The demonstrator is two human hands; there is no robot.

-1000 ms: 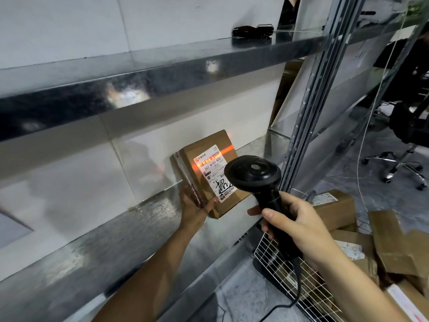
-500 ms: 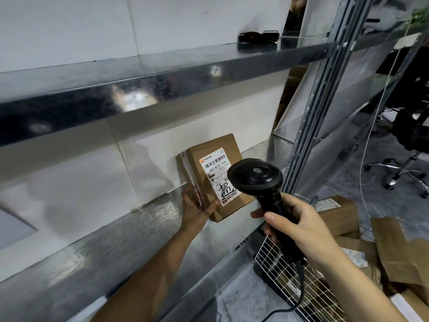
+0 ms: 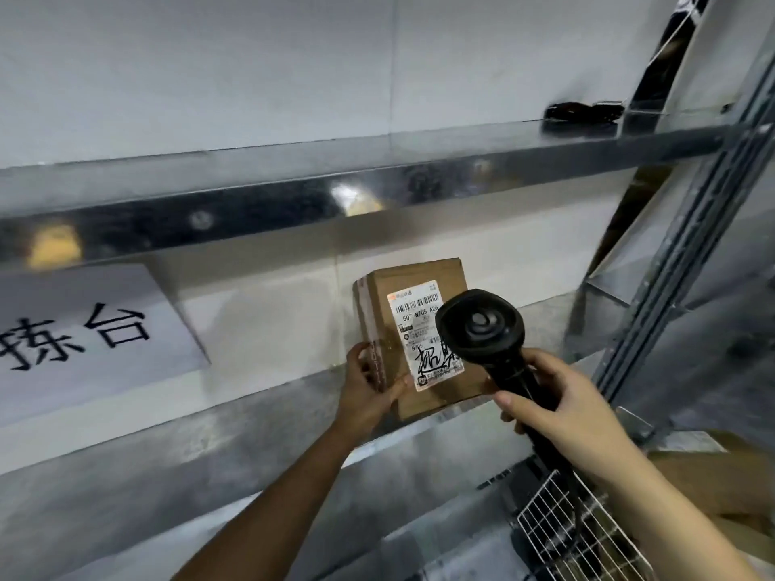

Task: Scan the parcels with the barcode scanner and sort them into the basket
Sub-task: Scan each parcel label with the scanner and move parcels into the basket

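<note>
A brown cardboard parcel (image 3: 453,283) with a white shipping label (image 3: 419,320) stands upright on the metal shelf (image 3: 209,454), against the white wall. My left hand (image 3: 369,392) grips its lower left corner, thumb on the front face. My right hand (image 3: 562,404) holds the black barcode scanner (image 3: 480,329) by its handle; the scanner head is right in front of the parcel and covers part of the label. A wire basket (image 3: 557,530) shows at the lower right, below the shelf.
An upper metal shelf (image 3: 335,190) runs across above the parcel, with a dark object (image 3: 583,113) on it. A grey sign with black characters (image 3: 84,333) leans on the wall at the left. A metal rack upright (image 3: 687,253) stands at the right.
The red scan line on the label has gone out. The view has swung left, bringing the sign into sight; the parcel now stands more upright, still in my left hand.
</note>
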